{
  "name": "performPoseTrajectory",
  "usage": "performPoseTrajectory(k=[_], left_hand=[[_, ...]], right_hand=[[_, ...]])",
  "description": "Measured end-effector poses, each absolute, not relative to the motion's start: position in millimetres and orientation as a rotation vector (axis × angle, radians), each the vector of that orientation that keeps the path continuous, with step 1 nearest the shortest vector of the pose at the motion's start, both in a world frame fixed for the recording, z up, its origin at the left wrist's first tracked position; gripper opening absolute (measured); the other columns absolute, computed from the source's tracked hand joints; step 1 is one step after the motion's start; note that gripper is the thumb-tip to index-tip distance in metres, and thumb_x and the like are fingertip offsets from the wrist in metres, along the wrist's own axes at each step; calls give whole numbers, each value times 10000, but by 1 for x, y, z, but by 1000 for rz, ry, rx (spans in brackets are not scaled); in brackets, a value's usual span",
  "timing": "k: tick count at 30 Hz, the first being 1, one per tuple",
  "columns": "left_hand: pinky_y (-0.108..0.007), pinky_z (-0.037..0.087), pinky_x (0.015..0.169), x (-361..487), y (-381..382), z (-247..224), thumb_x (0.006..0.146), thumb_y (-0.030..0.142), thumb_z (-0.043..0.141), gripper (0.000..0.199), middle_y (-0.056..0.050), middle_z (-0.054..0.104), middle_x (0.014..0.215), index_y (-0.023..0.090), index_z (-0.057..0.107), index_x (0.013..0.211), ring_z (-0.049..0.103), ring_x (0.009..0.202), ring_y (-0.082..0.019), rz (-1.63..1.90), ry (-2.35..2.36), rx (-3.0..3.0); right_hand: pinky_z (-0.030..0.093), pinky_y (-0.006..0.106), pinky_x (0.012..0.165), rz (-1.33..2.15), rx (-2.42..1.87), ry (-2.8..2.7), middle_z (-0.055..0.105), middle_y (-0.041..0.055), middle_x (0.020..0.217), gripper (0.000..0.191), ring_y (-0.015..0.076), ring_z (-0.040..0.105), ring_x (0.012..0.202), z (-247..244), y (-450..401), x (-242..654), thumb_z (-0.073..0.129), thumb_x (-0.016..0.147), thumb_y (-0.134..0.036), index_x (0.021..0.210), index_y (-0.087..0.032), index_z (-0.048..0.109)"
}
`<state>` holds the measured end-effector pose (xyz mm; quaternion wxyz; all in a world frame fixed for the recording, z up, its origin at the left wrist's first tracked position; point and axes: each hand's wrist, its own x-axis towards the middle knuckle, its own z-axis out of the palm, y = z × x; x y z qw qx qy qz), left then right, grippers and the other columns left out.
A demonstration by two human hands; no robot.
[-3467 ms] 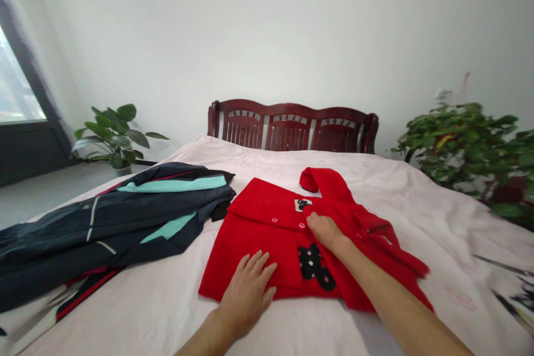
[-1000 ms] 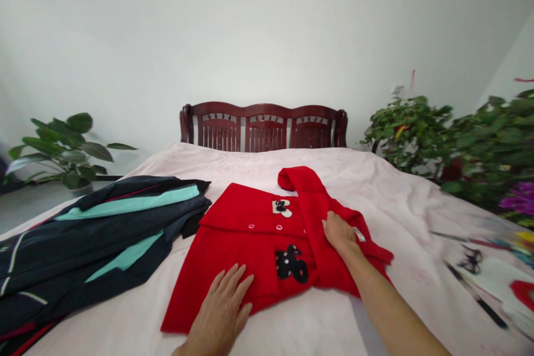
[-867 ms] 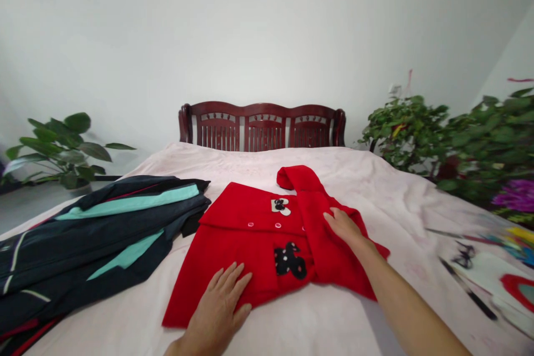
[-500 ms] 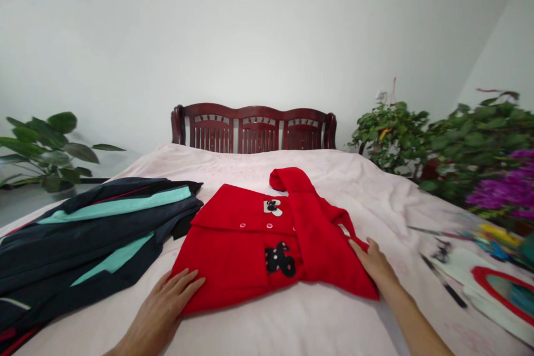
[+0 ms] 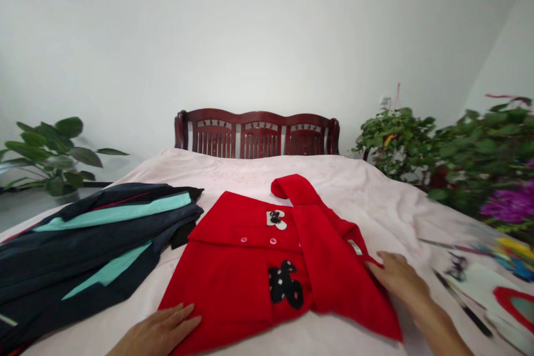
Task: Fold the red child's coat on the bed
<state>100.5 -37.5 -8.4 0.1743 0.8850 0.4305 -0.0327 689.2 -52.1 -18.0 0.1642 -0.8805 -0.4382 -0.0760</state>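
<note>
A pale pink bedsheet with soft wrinkles [image 5: 359,189] spreads before a dark reddish-brown wooden headboard with a wavy top and upright slats [image 5: 258,117]. On the left lies a smooth dark navy garment with mint-green panels [image 5: 104,245]; near the middle of the bed lies a red, thick-looking cloth garment [image 5: 242,278], partly folded, one sleeve slanting across it. The left hand [image 5: 161,331] rests nearly flat on its near left corner, fingers extended, grasping nothing. The right hand [image 5: 400,278] is half open at the right edge, thumb against the cloth; whether it pinches the fabric cannot be told. The garment bears a black dotted patch [image 5: 286,286], a white-and-black patch [image 5: 276,219], a whitish label too small to read [image 5: 355,247] and round pale-rimmed buttons [image 5: 272,241].
</note>
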Motion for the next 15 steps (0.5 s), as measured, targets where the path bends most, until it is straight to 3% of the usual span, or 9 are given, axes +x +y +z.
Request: performPoseTrajectory(k=[2, 4, 9, 10, 12, 15], left_hand=[[-454, 412, 1109, 106, -25, 14, 795, 399, 652, 598, 10, 531, 1451, 397, 531, 1380, 520, 1315, -305, -99, 1171, 2407], [-450, 409, 1106, 120, 0, 29, 842, 525, 588, 568, 7, 563, 1429, 381, 528, 1388, 538, 1297, -295, 2, 1171, 2374], [-479, 321, 1150, 182, 88, 14, 943, 473, 437, 530, -102, 548, 1438, 211, 549, 1390, 437, 1379, -309, 214, 1349, 2620], [-509, 312, 1146, 193, 102, 5, 949, 466, 425, 540, -121, 515, 1464, 201, 525, 1409, 398, 1404, -321, 217, 1424, 2647], [-569, 303, 1127, 208, 121, -16, 956, 471, 412, 558, -136, 442, 1516, 219, 469, 1451, 343, 1431, -347, 190, 1571, 2664], [-598, 265, 1126, 217, 129, -45, 956, 481, 417, 565, -125, 385, 1552, 273, 417, 1481, 324, 1438, -357, 202, 1726, 2703]], right_hand=[[499, 487, 870, -353, -2474, -1413, 587, 205, 1298, 461, 342, 625, 1085, 4, -43, 674, 455, 858, -395, 1202, -150, 641], [468, 451, 953, -462, -2212, -1693, 601, 164, 1295, 427, 293, 596, 1137, 26, -24, 647, 370, 920, -320, 1229, -168, 622], [262, 480, 1146, -467, -1914, -2109, 418, 108, 1518, 500, 291, 327, 1414, 34, 35, 587, 401, 954, -381, 1420, -222, 484], [258, 503, 1139, -358, -1969, -2171, 435, 107, 1507, 495, 306, 336, 1409, 29, 46, 584, 423, 946, -394, 1408, -234, 501], [347, 529, 1061, -121, -2105, -2225, 562, 124, 1384, 442, 329, 489, 1286, 19, 64, 587, 462, 925, -402, 1310, -232, 596], [475, 447, 868, 26, -2227, -2154, 707, 140, 1079, 334, 298, 658, 990, 14, 90, 604, 477, 906, -376, 1014, -183, 728]])
